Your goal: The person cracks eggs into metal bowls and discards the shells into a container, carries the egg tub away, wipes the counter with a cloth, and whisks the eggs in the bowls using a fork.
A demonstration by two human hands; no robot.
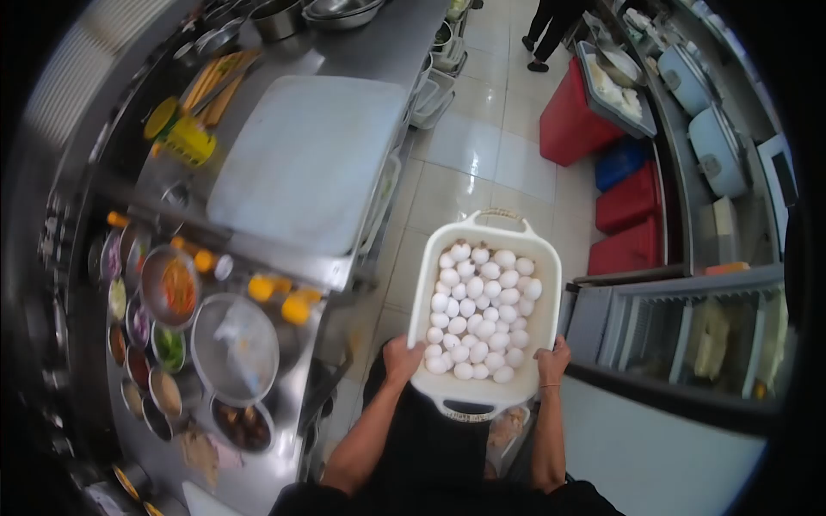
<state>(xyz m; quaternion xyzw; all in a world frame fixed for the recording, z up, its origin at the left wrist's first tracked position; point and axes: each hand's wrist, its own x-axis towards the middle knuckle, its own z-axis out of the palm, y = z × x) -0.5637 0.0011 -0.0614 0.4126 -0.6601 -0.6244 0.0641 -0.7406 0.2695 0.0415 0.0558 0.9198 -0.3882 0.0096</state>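
A white plastic basin (418, 301) with a handle at each end is held up in front of my body, above the tiled floor. Many white eggs (484, 314) lie inside it, covering most of its bottom. My left hand (402, 359) grips the basin's left rim near the lower corner. On the opposite side, my right hand (553, 359) is closed around the right rim. The fingers of both hands are partly hidden under the rim.
Left is a steel counter with a large white cutting board (305, 163), a strainer bowl (235, 348) and several ingredient bowls. On the right stand a red bin (572, 120) and a glass-topped fridge (697, 335). A person (551, 30) stands farther up the aisle.
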